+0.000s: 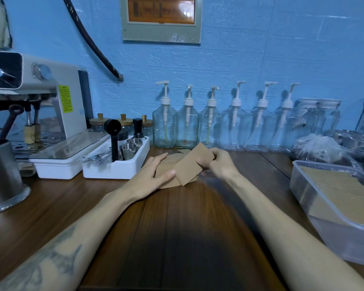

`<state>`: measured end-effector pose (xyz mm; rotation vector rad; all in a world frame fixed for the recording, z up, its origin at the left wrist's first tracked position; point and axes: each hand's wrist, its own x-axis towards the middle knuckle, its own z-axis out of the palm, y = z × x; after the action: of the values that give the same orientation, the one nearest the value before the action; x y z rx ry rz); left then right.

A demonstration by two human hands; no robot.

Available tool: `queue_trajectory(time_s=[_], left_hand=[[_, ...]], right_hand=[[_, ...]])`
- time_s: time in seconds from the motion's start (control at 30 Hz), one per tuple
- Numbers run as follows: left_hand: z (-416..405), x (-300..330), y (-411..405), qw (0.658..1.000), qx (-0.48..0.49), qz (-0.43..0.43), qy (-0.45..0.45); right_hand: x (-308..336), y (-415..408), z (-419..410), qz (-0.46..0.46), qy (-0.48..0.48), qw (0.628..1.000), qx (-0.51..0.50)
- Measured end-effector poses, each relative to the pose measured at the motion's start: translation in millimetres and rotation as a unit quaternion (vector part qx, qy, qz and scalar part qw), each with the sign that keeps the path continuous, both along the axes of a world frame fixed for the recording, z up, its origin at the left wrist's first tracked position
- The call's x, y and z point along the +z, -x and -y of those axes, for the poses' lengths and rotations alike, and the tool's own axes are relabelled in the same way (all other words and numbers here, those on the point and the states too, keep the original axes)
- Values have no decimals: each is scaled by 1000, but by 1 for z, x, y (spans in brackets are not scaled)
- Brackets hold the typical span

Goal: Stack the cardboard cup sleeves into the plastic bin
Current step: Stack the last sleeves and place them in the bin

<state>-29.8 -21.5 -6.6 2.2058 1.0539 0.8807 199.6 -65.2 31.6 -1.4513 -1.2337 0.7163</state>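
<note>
Both forearms reached forward over the dark wooden surface [177, 227], meeting at a small pile of cardboard cup sleeves [166, 175] lying just beyond them. The left hand [153, 175] lay flat on the pile, fingers straight, pressing it down. The right hand [216, 162] pinched one sleeve [192, 163] by its far end, fingers curled round the edge, and held it tilted above the pile, its lower corner near the left fingertips. Well to the right of the right hand stood the plastic bin [324, 208], already holding a long row of sleeves on edge.

The likely trouble was the pinch catching two flattened sleeves at once, or the light pile sliding if the left hand eased off. Carrying the sleeve across, a loose grip could let it flop and jam against the packed row.
</note>
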Motion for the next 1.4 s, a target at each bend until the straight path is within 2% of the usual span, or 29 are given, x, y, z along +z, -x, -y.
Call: queue_trajectory(time_s=[0.07, 0.13, 0.23, 0.4, 0.5, 0.57, 0.9, 0.97, 1.03, 1.13, 1.2, 1.3, 1.4], left_hand=[[1, 0, -1, 1000, 0, -3, -6], [1, -1, -2, 1000, -2, -11, -18], [0, -2, -2, 999, -7, -16, -39], [-1, -1, -1, 999, -27, 7, -21], [-3, -1, 0, 999, -33, 8, -21], [-2, 0, -1, 999, -34, 15, -10], [-2, 0, -3, 999, -8, 34, -5], [-2, -1, -2, 999, -7, 37, -6], [-2, -1, -1, 999, -6, 34, -8], [-2, 0, 0, 1000, -2, 25, -4], [-3, 1, 0, 1000, 9, 16, -9], [-4, 1, 0, 1000, 27, 8, -13], [-5, 1, 0, 999, 40, -1, -21]], right_hand=[[-6, 0, -1, 178, 21, 983, -27], [-8, 1, 1, 311, 37, 949, -18], [-12, 3, 1, 415, 59, 908, 12], [-12, 4, 1, 399, -20, 913, 84], [-16, 7, 0, 457, -87, 878, 111], [-19, 12, -3, 491, -89, 857, 127], [-20, 17, -6, 480, -75, 863, 137], [-19, 13, -5, 455, -71, 877, 141], [-16, 6, -5, 390, -68, 910, 124], [-15, -14, -9, 330, -60, 941, 42], [-19, -27, -11, 366, -15, 930, 5], [-28, -39, -17, 478, 68, 876, 0], [-27, -41, -27, 526, 92, 845, 11]])
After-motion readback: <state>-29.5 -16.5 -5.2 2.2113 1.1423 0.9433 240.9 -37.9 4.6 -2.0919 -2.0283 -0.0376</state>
